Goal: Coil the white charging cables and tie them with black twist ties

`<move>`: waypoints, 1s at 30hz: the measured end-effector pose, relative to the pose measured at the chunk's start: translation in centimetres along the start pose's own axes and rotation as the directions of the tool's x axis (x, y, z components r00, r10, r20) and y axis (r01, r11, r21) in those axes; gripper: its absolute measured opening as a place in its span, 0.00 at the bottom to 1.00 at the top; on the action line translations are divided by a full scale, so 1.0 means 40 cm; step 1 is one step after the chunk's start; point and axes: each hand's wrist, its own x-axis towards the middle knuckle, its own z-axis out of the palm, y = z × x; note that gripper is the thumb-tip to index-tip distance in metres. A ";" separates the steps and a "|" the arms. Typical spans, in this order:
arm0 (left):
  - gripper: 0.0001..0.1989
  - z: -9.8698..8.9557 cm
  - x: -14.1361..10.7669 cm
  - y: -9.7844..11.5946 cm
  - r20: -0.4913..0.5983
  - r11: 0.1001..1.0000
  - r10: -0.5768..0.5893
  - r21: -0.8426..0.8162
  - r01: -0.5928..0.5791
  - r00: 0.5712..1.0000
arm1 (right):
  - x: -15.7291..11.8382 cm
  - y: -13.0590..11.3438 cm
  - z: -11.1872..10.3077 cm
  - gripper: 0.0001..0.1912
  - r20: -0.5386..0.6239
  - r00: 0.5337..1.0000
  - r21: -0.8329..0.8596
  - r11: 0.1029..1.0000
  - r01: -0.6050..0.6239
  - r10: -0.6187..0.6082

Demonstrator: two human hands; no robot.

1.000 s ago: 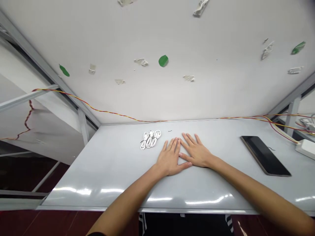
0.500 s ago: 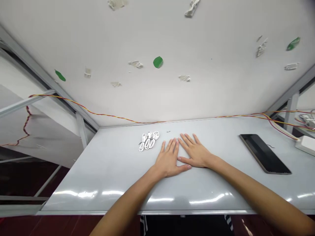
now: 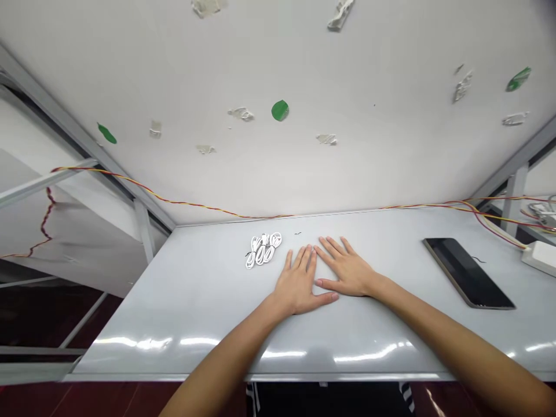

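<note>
My left hand [image 3: 299,284] lies flat on the grey tabletop [image 3: 191,301], palm down with its fingers spread and nothing under them that I can see. Beside it, my right hand [image 3: 345,269] also rests flat, fingers apart, the two hands close together near the middle. Just up and left of my left hand lie bundled white cables [image 3: 263,250], coiled and bound with dark ties. A short dark twist tie [image 3: 297,233] sits near the wall, above my fingertips. To the right of my right arm lies a black tablet-like slab [image 3: 469,272] with a glossy face.
A white wall [image 3: 278,174] with green stickers and torn tape stands behind the table. Red and yellow wires [image 3: 195,205] run along it to a white power strip [image 3: 541,256] at the right. Grey metal frame bars [image 3: 143,229] stand at both ends.
</note>
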 end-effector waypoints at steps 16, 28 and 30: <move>0.55 0.004 0.000 0.002 -0.002 1.000 -0.007 -0.004 0.007 1.000 | -0.001 -0.001 -0.003 0.48 0.007 1.000 0.021 1.000 -0.013 0.013; 0.55 0.004 -0.001 0.000 -0.004 1.000 -0.007 -0.009 0.007 1.000 | -0.001 -0.002 -0.003 0.48 0.005 1.000 0.013 1.000 -0.014 0.013; 0.55 0.004 0.000 0.000 -0.004 1.000 -0.008 -0.008 0.008 1.000 | 0.000 -0.001 -0.003 0.48 0.009 1.000 0.015 1.000 -0.013 0.013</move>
